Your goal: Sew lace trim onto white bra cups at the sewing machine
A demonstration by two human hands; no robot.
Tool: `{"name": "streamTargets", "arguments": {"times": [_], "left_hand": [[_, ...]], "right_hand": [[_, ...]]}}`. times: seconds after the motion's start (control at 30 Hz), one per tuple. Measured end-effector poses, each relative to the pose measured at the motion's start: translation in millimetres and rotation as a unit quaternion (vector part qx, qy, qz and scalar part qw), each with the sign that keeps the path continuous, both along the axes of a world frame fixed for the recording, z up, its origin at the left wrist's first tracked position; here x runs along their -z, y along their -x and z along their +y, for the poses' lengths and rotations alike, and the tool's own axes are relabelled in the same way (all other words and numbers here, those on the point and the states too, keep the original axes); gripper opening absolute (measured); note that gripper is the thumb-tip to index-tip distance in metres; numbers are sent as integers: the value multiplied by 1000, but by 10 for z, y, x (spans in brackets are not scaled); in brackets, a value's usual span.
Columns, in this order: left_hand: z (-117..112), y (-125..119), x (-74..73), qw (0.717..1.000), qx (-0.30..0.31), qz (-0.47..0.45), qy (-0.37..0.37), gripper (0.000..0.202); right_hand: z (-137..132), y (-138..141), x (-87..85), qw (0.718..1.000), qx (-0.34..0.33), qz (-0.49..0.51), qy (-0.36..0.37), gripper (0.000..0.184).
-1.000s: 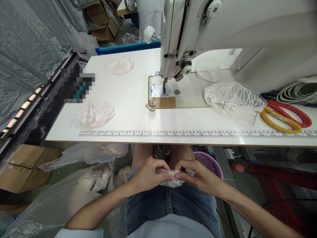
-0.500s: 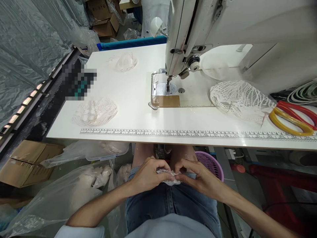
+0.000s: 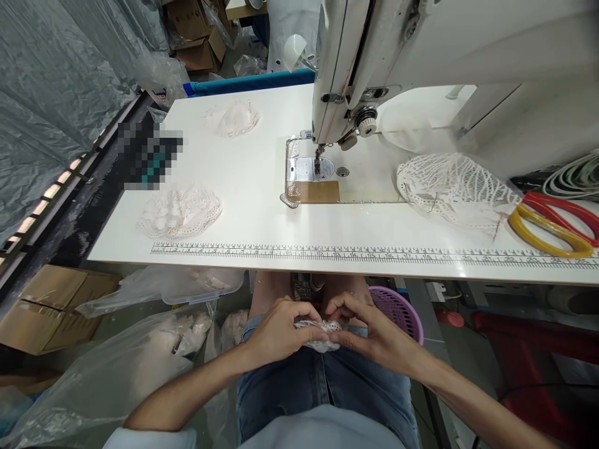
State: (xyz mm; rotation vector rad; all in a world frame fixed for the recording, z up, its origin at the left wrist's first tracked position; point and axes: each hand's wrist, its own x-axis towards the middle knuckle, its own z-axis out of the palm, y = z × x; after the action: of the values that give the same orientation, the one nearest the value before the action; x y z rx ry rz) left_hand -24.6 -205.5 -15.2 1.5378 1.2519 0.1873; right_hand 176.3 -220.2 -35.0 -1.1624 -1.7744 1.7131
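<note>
Over my lap, below the table's front edge, both hands pinch one small piece of white lace (image 3: 319, 331). My left hand (image 3: 279, 330) is closed on its left side, thumb and fingers curled over it. My right hand (image 3: 369, 330) grips the right side with its fingertips. Most of the lace is hidden between the fingers. The white sewing machine (image 3: 421, 62) stands on the white table (image 3: 262, 162) ahead, its needle and presser foot (image 3: 318, 163) over the metal plate.
Lace pieces lie on the table: one at the near left (image 3: 180, 211), one at the far left (image 3: 233, 118), a larger netted one (image 3: 452, 184) at the right beside red and yellow scissors (image 3: 555, 221). A purple basket (image 3: 397, 305) and plastic bags (image 3: 140, 355) sit under the table.
My hands have stayed over my lap, working the lace with small finger movements. The view shifted slightly, so the machine sits a little further right than a second ago.
</note>
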Motion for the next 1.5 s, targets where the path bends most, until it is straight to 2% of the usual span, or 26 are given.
{"name": "streamTargets", "arguments": {"times": [0.3,0.6,0.93,1.03,1.13,1.23,1.33,1.5], "left_hand": [[-9,7,25,1000,-5,-15,27,24],[-17,9,49,1000,-15,-6,19,21],[-5,19,53,998,-27,-43,23,18],[4,45,94,992,-53,-97,66,19],[2,96,140,977,-93,-147,120,19],[-2,148,157,969,-111,-159,150,19],[6,163,138,969,-94,-162,160,21],[32,103,74,977,-70,-147,137,17]], "right_hand": [[-6,8,-16,999,-20,-8,-25,15],[-6,17,1,999,-20,10,-32,20],[18,22,51,1000,-3,20,21,14],[42,28,44,999,10,34,39,18],[54,19,25,997,-14,33,74,22],[51,14,14,996,-16,24,89,21],[53,32,-13,997,-11,7,75,20],[80,58,-80,998,-30,-5,61,17]]}}
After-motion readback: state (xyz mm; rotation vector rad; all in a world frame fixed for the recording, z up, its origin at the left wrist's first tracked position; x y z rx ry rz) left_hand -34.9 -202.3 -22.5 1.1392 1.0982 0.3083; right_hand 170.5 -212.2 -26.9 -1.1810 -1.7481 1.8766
